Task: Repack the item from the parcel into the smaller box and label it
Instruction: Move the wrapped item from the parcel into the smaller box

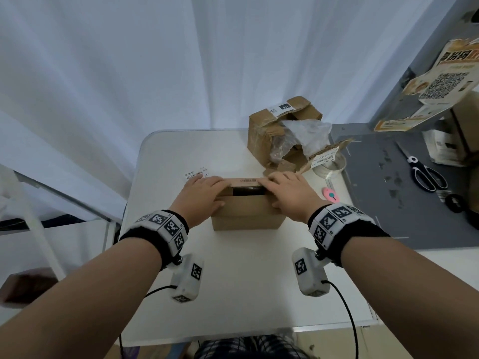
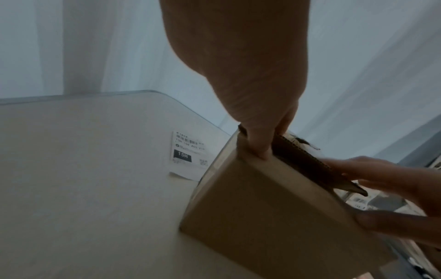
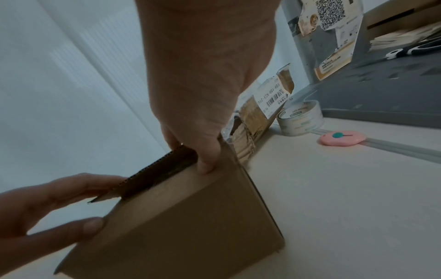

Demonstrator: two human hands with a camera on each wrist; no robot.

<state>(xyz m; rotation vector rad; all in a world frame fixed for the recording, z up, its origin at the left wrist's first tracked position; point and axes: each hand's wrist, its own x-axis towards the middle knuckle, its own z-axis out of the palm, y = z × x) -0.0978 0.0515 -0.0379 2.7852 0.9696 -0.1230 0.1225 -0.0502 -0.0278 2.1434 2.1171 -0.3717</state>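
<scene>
The small brown box (image 1: 246, 213) stands mid-table, its top partly shut with a dark gap (image 1: 247, 191) between the flaps. A barcode is printed on its far flap (image 1: 246, 180). My left hand (image 1: 204, 189) lies flat over the left end of the flaps, thumb on the near side. Opposite it, my right hand (image 1: 287, 187) presses the right end the same way. The left wrist view has my left thumb (image 2: 260, 149) on the box (image 2: 262, 217). What is inside is hidden. The opened parcel (image 1: 280, 133) sits at the back right. A loose label (image 1: 197, 174) lies behind my left hand.
A tape roll (image 1: 330, 165) and a pink cutter (image 1: 331, 195) lie to the right of the box, near the table's right edge. Scissors (image 1: 425, 174) rest on the grey mat (image 1: 375, 177) beyond. White curtains hang behind the table (image 1: 233, 281).
</scene>
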